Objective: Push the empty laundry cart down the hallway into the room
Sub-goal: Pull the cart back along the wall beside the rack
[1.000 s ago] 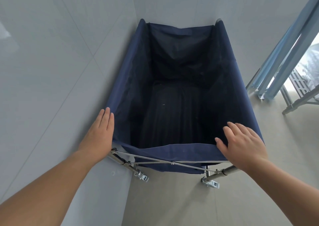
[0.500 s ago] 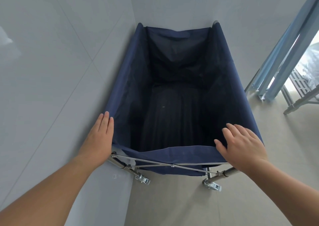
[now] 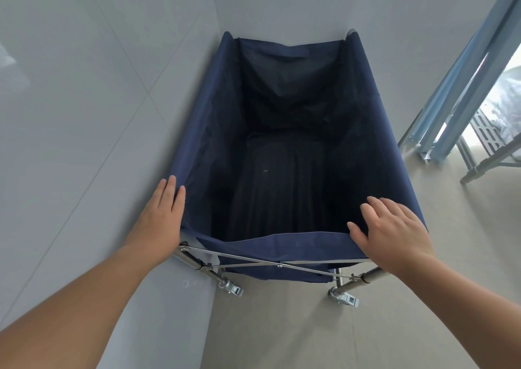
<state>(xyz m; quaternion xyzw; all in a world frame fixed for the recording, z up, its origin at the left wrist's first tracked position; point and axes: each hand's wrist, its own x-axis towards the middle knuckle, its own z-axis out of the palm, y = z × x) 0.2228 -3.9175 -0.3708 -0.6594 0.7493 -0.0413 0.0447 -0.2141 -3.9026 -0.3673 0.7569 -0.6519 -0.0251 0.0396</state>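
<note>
- Cart [image 3: 284, 148] sat directly ahead of both hands, long axis running straight away from the person, far end hard in the corner where the two tiled walls [image 3: 93, 92] met, left flank just beside the left one.
- Left hand [image 3: 159, 219] lay flat along the near-left corner of the rim, fingers [image 3: 169, 192] straight and together, pressing rather than gripping.
- Right hand [image 3: 394, 233] rested on the near-right corner, fingers spread and loosely draped over the hem; no closed grasp.
- Both hands about equally near; near rim spanned between them.
- Bag: dark navy woven cloth, slack, boxy, empty inside.
- Frame [image 3: 270, 265]: shiny steel tube with thin crossed braces, small casters [image 3: 344, 298] at the near corners, on a smooth pale floor [image 3: 282, 326].
- Judgement: no travel left forward, so the next move probably called for pulling back or swinging right.
</note>
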